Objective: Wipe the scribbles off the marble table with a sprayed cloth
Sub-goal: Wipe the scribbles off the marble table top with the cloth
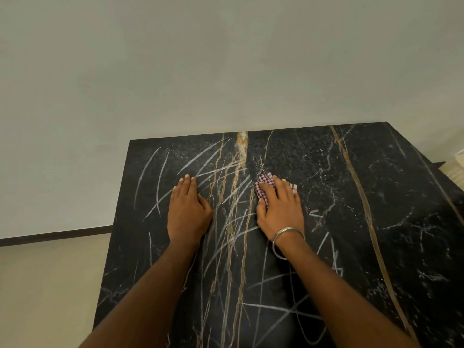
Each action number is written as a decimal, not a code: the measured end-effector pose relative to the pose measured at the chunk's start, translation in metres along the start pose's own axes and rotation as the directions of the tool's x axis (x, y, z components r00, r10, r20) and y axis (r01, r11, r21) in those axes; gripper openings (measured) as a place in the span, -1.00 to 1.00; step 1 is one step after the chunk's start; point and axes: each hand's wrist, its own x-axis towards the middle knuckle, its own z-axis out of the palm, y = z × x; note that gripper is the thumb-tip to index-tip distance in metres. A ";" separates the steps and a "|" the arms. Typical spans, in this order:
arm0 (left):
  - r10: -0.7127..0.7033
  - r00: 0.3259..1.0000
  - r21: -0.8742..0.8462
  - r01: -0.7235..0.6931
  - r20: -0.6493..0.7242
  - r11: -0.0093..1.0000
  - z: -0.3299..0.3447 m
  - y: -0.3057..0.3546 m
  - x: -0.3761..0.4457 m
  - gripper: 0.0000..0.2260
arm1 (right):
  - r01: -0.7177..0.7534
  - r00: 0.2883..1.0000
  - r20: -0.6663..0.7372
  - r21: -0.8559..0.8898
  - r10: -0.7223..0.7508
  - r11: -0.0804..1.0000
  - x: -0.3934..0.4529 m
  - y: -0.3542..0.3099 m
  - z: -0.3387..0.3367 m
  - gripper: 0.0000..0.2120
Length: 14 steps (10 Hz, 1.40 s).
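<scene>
1. Black marble table [376, 197], veined in gold and white, fills the lower view, its far edge set against a plain pale grey wall [175, 59].
2. White chalk-like scribbles [221, 172] streak the slab from the far left corner down through the middle to the near edge, with looping crossed lines nearest the person.
3. Right hand [280, 212], a silver bangle [286, 241] at the wrist, presses flat with fingers closed down over a small pink-and-white checked cloth [263, 187], pinning it to the marble around the middle of the table, towards the far edge.
4. Left hand [188, 209] lies palm down, fingers together, holding nothing, resting on the marks left of the central gold vein; it looks to be bracing the body.
5. My read: the wiping step is under way, and early on, since most of the marks remain. Marble to the right of the cloth shows few chalk lines.
6. Whether the cloth is damp, I cannot tell; no spray bottle is in view.
7. Next move, as I judge it, calls for firm downward pressure and a sweep left across the dense streaks by the central vein, with the left hand lifted out of the path.
8. Beige floor [50, 285] and a dark skirting strip [55, 234] show beyond the table's left edge.
</scene>
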 end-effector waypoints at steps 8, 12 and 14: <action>0.016 1.000 -0.007 -0.016 0.006 1.000 -0.002 0.001 -0.002 -0.53 | 0.076 0.997 0.024 0.007 -0.077 0.997 -0.030 0.020 -0.008 -0.51; 0.035 0.999 0.008 -0.035 -0.005 0.999 0.002 -0.001 0.000 -0.52 | -0.144 0.988 -0.065 -0.020 0.143 0.989 -0.026 0.057 -0.015 -0.54; 0.052 0.998 -0.005 -0.052 0.019 0.999 -0.003 0.003 -0.008 -0.53 | 0.037 0.999 -0.007 -0.011 -0.037 0.999 -0.057 0.038 -0.015 -0.52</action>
